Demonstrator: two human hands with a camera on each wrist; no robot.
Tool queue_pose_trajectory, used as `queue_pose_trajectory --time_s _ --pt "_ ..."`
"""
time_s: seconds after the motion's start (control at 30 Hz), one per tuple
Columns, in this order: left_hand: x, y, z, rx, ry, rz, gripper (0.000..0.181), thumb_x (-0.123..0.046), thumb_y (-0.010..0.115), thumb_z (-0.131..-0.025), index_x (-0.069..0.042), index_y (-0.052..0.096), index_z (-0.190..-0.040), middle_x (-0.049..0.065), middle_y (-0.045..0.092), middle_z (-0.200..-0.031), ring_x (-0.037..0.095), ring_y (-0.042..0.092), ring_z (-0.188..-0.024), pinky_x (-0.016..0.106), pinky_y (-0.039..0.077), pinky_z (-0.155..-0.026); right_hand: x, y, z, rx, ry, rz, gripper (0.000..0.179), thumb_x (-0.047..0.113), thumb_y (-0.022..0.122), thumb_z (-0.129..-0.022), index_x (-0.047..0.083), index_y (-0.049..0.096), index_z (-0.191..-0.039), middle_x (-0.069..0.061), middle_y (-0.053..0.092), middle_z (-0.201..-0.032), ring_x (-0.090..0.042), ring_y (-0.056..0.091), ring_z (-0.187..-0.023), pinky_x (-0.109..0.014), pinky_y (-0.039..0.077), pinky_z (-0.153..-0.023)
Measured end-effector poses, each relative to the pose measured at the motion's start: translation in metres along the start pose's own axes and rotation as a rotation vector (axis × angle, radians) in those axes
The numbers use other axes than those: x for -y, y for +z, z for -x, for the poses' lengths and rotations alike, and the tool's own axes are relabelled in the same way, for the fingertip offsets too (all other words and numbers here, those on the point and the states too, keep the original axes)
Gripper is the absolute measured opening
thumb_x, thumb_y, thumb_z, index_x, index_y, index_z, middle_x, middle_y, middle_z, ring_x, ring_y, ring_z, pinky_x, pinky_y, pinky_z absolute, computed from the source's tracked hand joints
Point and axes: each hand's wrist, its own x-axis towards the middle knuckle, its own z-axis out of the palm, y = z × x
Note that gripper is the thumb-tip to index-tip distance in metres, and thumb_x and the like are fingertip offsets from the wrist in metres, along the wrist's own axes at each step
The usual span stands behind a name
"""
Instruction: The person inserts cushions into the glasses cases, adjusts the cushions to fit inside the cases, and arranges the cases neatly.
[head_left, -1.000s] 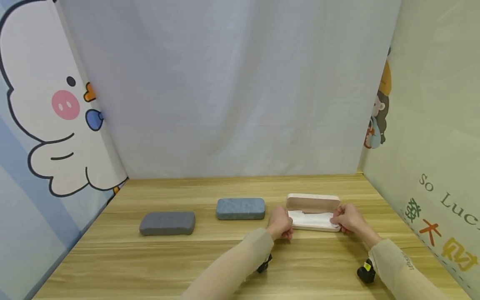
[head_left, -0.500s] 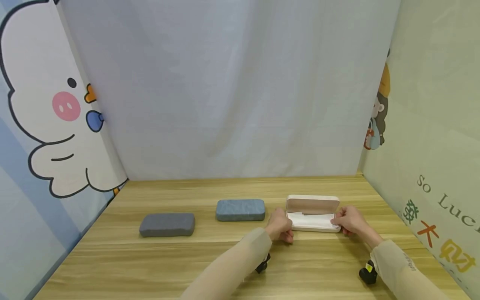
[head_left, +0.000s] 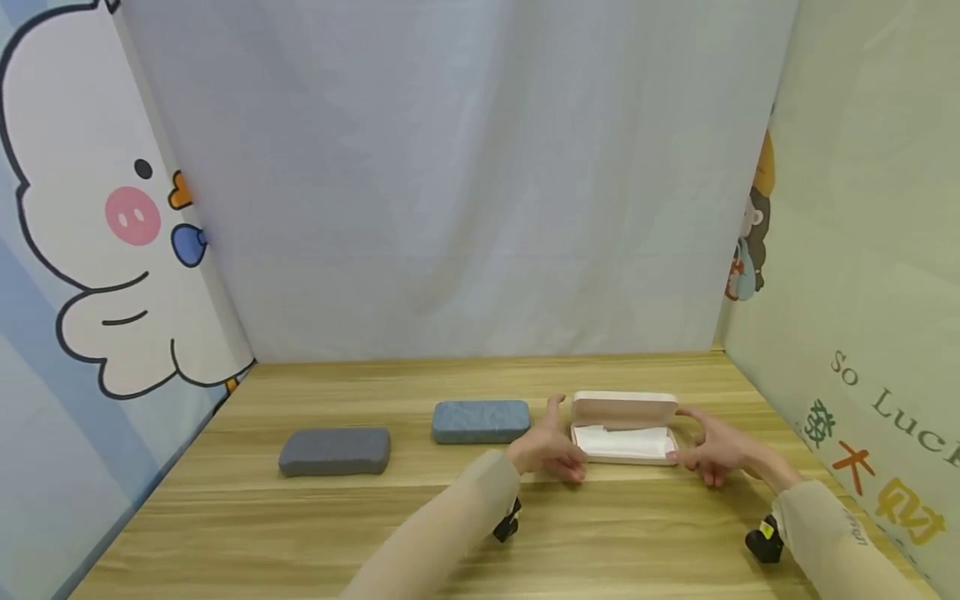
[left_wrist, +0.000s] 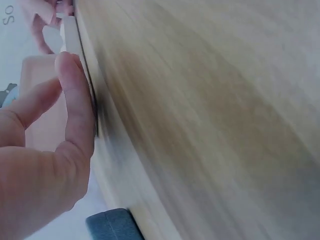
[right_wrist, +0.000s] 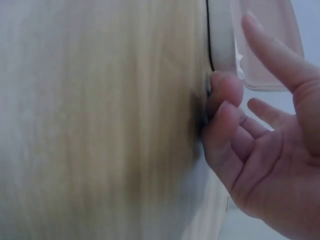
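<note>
A pale pink glasses case (head_left: 625,408) lies on the table with its lid raised and hinged at the back. White cloth or tissue (head_left: 626,442) lines its lower half. At the case's left end my left hand (head_left: 549,446) has its fingers spread, with nothing gripped. My right hand (head_left: 720,450) is at the right end, thumb and fingers apart; in the right wrist view some of its fingers (right_wrist: 225,92) bend loosely beside the case's corner. Whether either hand touches the case, I cannot tell.
A blue glasses case (head_left: 481,422), closed, lies left of my left hand. Farther left is a closed grey glasses case (head_left: 334,451). A white curtain (head_left: 465,183) hangs behind the wooden table (head_left: 300,533), and printed walls flank both sides.
Both hands have let go of the white lining's ends and moved outward from the pink case. Their fingers have spread. The case stays in place with its lid up.
</note>
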Motion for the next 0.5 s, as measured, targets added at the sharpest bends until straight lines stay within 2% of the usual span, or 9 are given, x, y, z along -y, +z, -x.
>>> queue_pose_trajectory --time_s 0.2,0.5 --pt "0.0064 0.0045 -0.0043 -0.009 0.028 0.0 0.107 0.024 0.062 -0.074 -0.025 0.008 -0.151 0.014 0.056 -0.058 0.018 0.057 -0.041 0.029 0.056 -0.042 -0.0056 0.0044 -0.0044 0.016 -0.044 -0.041 0.109 0.02 0.074 -0.085 0.001 -0.01 -0.151 -0.007 0.06 -0.067 -0.011 0.055 -0.045 -0.027 0.052 -0.042" --pt "0.0085 0.0092 -0.0036 -0.037 0.062 -0.023 0.098 0.024 0.063 -0.075 -0.023 0.018 -0.148 0.013 0.055 -0.06 0.016 0.056 -0.04 0.027 0.055 -0.041 -0.0085 0.0045 -0.0064 0.025 -0.05 -0.115 0.112 0.016 0.074 -0.085 0.004 -0.015 -0.151 -0.007 0.061 -0.068 -0.012 0.057 -0.046 -0.028 0.053 -0.043"
